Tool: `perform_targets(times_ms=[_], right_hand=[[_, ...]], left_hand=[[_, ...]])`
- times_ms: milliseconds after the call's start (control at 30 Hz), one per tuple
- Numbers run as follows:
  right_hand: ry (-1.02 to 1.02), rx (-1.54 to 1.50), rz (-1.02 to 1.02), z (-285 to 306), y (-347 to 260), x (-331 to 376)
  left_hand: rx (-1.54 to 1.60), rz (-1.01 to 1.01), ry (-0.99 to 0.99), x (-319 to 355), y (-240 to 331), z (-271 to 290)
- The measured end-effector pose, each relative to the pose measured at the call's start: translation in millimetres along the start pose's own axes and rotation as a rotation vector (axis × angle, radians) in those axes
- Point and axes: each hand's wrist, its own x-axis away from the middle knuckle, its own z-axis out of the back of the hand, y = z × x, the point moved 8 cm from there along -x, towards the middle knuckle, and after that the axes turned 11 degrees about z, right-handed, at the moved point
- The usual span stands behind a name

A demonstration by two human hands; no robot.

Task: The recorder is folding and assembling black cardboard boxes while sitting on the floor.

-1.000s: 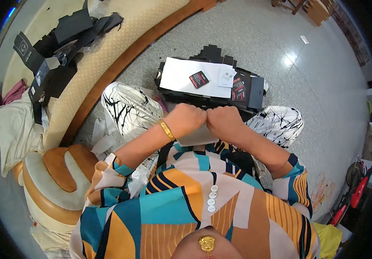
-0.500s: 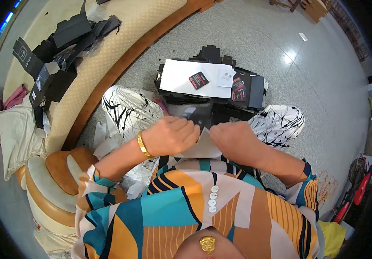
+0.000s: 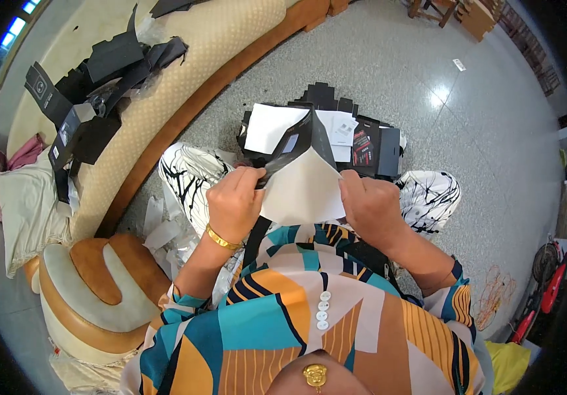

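Observation:
A box of thin card [image 3: 302,189], black outside and white inside, is stretched between my two hands above my lap. My left hand [image 3: 236,203] grips its left edge, with the fingers curled in. On the opposite edge, my right hand [image 3: 373,207] is closed in the same way. The white inner face is spread toward me, and the black printed part stands up behind it. Just beyond lies a stack of flattened black boxes [image 3: 390,150]. White sheets [image 3: 265,126] and a black-and-red card [image 3: 364,146] rest on that stack, partly hidden by the held box.
Opened black boxes [image 3: 93,135] lie heaped on the cream sofa [image 3: 231,29] at the left. A rounded brown-and-cream stool [image 3: 99,283] stands beside my left arm. Clear plastic and paper scraps [image 3: 165,230] lie by my left leg. Red-handled equipment [image 3: 550,289] is at far right.
My hands have drawn apart, and the box card between them has opened wide and risen. It now covers part of the white sheets and the small card that lay on them.

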Motion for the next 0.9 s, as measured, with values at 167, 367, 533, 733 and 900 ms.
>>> perform_targets(times_ms=[167, 367, 533, 733, 900], right_hand=[[0.048, 0.015, 0.004, 2.3, 6.2, 1.8], [0.153, 0.019, -0.029, 9.6, 23.1, 14.8], [0.334, -0.121, -0.256, 14.3, 47.6, 29.7], [0.404, -1.060, -0.729, -60.6, 94.4, 76.6], [0.055, -1.653, -1.312, -156.9, 70.7, 125.7]], left_hand=[[-0.002, 0.033, 0.145, 1.1, -15.7, 10.6], [-0.023, 0.214, 0.315, -1.4, -42.4, 39.2], [0.213, 0.429, 0.397, 8.1, -72.9, 44.1], [1.111, 0.785, 0.461, 24.8, -120.2, 11.3], [1.395, 1.018, 0.269, 48.2, -138.8, -16.0]])
